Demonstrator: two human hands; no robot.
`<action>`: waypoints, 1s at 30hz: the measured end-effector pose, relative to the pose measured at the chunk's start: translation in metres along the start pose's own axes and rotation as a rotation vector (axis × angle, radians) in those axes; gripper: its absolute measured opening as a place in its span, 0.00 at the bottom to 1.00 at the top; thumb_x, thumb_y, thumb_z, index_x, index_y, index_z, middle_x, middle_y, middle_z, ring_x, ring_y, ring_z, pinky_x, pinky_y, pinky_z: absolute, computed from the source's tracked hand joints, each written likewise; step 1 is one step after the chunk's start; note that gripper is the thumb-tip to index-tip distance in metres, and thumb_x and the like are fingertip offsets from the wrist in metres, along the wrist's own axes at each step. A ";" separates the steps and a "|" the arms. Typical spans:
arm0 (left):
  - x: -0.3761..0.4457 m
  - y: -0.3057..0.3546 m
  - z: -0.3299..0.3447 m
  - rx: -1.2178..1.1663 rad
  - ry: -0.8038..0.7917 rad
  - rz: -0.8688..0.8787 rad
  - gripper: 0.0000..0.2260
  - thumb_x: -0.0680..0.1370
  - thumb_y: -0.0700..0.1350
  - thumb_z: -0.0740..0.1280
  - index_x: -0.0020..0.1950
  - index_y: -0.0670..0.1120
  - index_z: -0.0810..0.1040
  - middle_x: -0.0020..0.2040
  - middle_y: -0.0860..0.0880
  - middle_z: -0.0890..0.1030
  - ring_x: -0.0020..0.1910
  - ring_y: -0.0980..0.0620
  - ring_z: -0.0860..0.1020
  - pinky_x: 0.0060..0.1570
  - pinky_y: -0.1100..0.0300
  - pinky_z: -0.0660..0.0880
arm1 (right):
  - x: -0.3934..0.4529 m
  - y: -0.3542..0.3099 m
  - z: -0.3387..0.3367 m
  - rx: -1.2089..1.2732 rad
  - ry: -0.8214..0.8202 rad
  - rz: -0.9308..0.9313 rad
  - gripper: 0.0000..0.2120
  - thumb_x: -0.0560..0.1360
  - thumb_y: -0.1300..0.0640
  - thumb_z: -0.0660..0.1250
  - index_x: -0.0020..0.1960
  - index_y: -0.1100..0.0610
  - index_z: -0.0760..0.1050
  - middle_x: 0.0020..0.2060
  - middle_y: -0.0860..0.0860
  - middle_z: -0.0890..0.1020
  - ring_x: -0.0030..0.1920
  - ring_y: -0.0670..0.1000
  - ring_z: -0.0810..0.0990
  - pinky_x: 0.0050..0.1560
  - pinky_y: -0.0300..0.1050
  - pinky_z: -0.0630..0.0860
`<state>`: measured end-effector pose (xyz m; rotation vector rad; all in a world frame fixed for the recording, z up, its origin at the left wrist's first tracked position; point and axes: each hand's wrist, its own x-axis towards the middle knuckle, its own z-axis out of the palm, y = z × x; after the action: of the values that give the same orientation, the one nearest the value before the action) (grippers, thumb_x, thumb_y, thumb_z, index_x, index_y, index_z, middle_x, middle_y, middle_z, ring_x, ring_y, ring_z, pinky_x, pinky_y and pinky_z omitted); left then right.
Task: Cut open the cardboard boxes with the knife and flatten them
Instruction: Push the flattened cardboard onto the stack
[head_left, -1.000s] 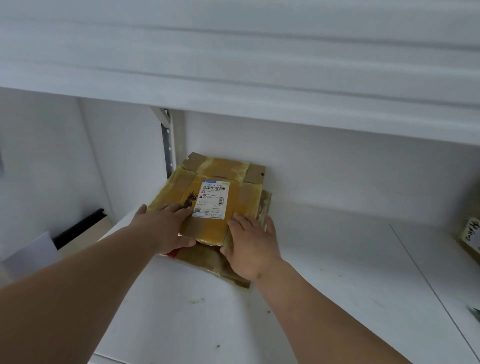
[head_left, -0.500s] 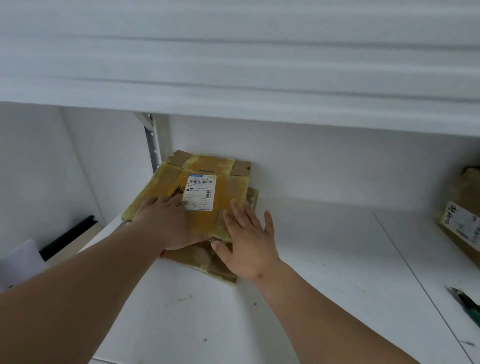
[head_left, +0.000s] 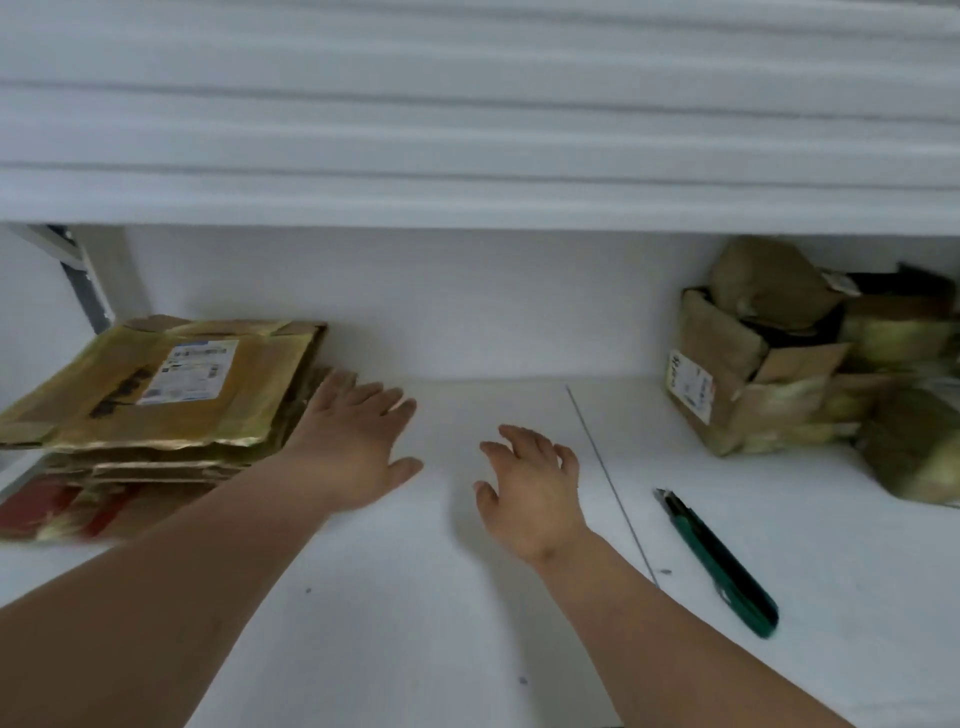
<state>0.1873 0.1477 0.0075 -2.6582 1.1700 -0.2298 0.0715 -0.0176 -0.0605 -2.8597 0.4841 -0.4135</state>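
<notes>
Knife (head_left: 719, 564) lies on tabletop (head_left: 415, 597), long axis running near-right to far-left, blade end away from person. Left hand (head_left: 358, 441) and right hand (head_left: 530, 488): grip slack, fingers spread, holding nothing. Flattened boxes (head_left: 156, 395) stacked far left.

Parcel-sorting storeroom: white shelving (head_left: 467, 597), labelled, taped cardboard boxes (head_left: 748, 384), flattened stack (head_left: 156, 395).
</notes>
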 end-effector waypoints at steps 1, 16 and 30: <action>0.006 0.020 -0.001 -0.007 0.002 0.004 0.33 0.80 0.66 0.49 0.80 0.53 0.48 0.81 0.53 0.49 0.79 0.51 0.46 0.76 0.43 0.38 | -0.008 0.023 -0.007 -0.028 -0.027 0.041 0.25 0.79 0.48 0.60 0.75 0.49 0.66 0.78 0.49 0.60 0.78 0.52 0.56 0.75 0.57 0.49; 0.050 0.238 -0.018 -0.153 -0.123 0.063 0.30 0.81 0.64 0.51 0.80 0.55 0.49 0.81 0.53 0.50 0.79 0.52 0.48 0.75 0.41 0.38 | -0.102 0.235 -0.065 -0.227 -0.265 0.314 0.17 0.77 0.58 0.57 0.65 0.54 0.69 0.60 0.53 0.74 0.61 0.56 0.74 0.56 0.50 0.67; 0.117 0.281 -0.057 -0.265 -0.058 0.119 0.32 0.81 0.62 0.54 0.80 0.54 0.46 0.80 0.54 0.53 0.79 0.51 0.52 0.76 0.42 0.41 | -0.088 0.300 -0.099 -0.139 0.060 0.464 0.20 0.81 0.50 0.56 0.72 0.52 0.68 0.63 0.52 0.75 0.63 0.56 0.74 0.62 0.51 0.68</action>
<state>0.0541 -0.1316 -0.0070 -2.7809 1.4222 0.0248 -0.1256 -0.2795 -0.0638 -2.7406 1.1948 -0.3916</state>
